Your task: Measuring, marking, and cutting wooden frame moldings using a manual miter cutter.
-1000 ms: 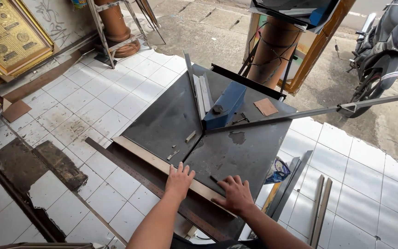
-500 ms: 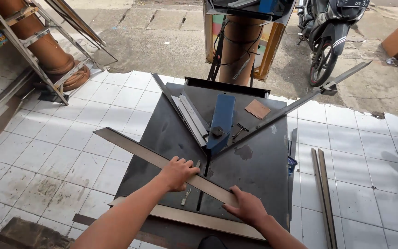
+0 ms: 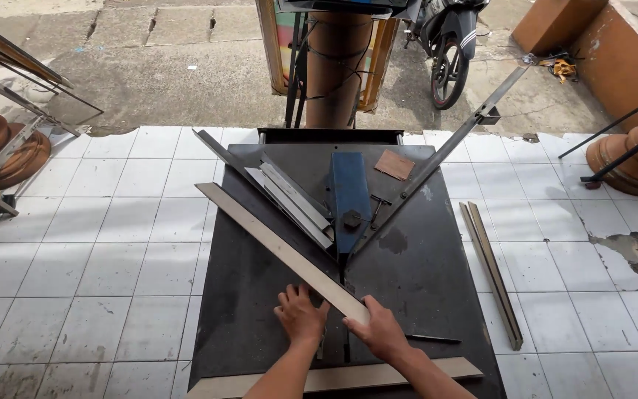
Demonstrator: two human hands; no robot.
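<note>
White floor tiles (image 3: 75, 244) surround a dark metal counter (image 3: 437, 281) at centre frame; bare concrete and a parked motorcycle (image 3: 448, 44) fill the upper frame.

Long pale wooden strip (image 3: 275, 247) lies on the counter, long axis running diagonally from upper left to lower centre. Its near end sits between both hands.
- Left hand (image 3: 300, 316): lower centre, fingers spread flat, pressing on or just beside the strip's lower edge. Not a closed grip.
- Right hand (image 3: 382, 331): just right of it, fingers curled over the strip's near end, holding it.
- Both hands about equally near; the strip extends up and left, away from them.

Around it:
- Blue-bodied cutter (image 3: 350, 196) at counter centre, tip pointing toward lower frame, just above the strip's near end.
- Grey guide rails (image 3: 293, 199) left of the cutter, parallel to the strip; a long metal arm (image 3: 452, 144) angles to upper right.
- Second pale strip (image 3: 334, 378) lies across the counter's bottom edge, under the forearms.
- Two dark strips (image 3: 490, 270) on the tiles, right of the counter.
- Small brown square (image 3: 394, 165), upper counter.
</note>
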